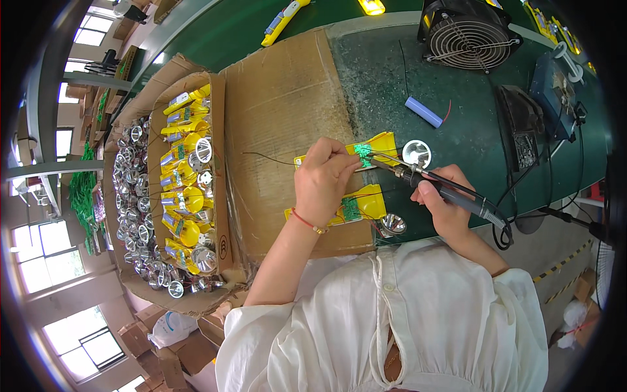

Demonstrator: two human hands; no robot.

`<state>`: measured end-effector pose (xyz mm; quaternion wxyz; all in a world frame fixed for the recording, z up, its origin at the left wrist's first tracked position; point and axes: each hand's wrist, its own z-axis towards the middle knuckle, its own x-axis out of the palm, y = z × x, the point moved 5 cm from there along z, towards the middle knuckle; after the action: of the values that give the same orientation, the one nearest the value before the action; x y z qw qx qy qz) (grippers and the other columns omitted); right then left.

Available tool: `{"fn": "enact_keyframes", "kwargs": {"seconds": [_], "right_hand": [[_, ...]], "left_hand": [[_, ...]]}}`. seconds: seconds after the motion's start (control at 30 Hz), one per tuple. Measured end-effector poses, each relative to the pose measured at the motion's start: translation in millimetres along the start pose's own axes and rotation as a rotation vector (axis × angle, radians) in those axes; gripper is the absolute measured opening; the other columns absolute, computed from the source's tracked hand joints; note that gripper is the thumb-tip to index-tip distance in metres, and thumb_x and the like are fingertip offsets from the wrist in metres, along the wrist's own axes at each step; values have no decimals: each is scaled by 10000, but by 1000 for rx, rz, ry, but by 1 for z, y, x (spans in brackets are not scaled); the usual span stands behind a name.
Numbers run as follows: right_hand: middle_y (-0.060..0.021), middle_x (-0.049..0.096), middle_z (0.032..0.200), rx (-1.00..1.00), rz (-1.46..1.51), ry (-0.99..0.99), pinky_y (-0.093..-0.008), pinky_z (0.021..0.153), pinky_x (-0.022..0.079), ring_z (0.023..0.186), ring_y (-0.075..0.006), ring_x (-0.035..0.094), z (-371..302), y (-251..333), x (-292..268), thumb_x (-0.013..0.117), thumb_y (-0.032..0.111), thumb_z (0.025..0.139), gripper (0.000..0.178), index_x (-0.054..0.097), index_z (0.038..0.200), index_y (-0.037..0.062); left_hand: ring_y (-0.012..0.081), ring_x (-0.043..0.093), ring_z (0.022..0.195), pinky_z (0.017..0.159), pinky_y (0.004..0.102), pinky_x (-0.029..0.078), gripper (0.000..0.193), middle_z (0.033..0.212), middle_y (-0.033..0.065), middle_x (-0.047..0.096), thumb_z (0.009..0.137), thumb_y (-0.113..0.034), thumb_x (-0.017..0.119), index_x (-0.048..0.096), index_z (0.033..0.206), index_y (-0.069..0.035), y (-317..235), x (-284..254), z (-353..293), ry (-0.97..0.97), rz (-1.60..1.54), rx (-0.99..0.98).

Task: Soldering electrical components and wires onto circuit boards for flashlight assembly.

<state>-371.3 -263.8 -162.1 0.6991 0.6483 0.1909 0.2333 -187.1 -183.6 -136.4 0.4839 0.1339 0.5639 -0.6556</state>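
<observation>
My left hand (320,179) rests over a yellow plastic housing half (383,142), thumb and fingertips pinched together beside its green circuit board (363,151). Whatever those fingertips grip is too small to make out. In my right hand (444,202) is a soldering iron (465,200) with a thin metal tube alongside; its tip reaches the board. A round silver reflector (417,153) lies just right of that housing. Closer to me, partly under my left wrist, sits a second yellow housing (371,200) with another reflector (393,224) at its right end.
Left stands a cardboard box (225,163) of yellow housings, beside many loose reflectors (134,196). A flattened cardboard sheet (274,91) covers part of the green table (372,72). Further off are a blue battery cell (424,112), a fan (469,42) and a blue soldering station (554,88).
</observation>
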Motion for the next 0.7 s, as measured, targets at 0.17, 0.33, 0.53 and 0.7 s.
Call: {"fn": "enact_keyframes", "kwargs": {"seconds": [0.17,0.33,0.53,0.7], "right_hand": [[-119,569,693,5,27,-6,-237,510,469,585,-140,579,1,-1,1,581,61,798,150,477,861,-27],[-118,570,694,13,2,0,-237,510,468,581,-138,576,0,-2,0,580,65,800,149,478,854,-29],[-104,551,670,-7,26,-36,-246,516,469,563,-146,563,-2,2,-2,566,49,803,132,472,856,-28],[-93,529,664,-15,80,-108,-261,521,467,554,-155,546,-3,8,-9,537,16,805,106,462,868,-23]], "left_hand": [[192,551,713,586,303,458,91,765,34,533,631,-65,698,657,712,-71,1,1,1,31,14,-14],[189,551,711,586,301,458,87,759,33,537,629,-72,702,662,706,-71,3,1,2,46,5,-18],[186,556,697,585,300,458,78,762,32,545,634,-81,701,669,705,-72,6,0,5,61,-25,-40],[182,567,693,587,297,461,64,773,28,553,655,-97,690,675,715,-81,6,-1,8,105,-43,-77]]}}
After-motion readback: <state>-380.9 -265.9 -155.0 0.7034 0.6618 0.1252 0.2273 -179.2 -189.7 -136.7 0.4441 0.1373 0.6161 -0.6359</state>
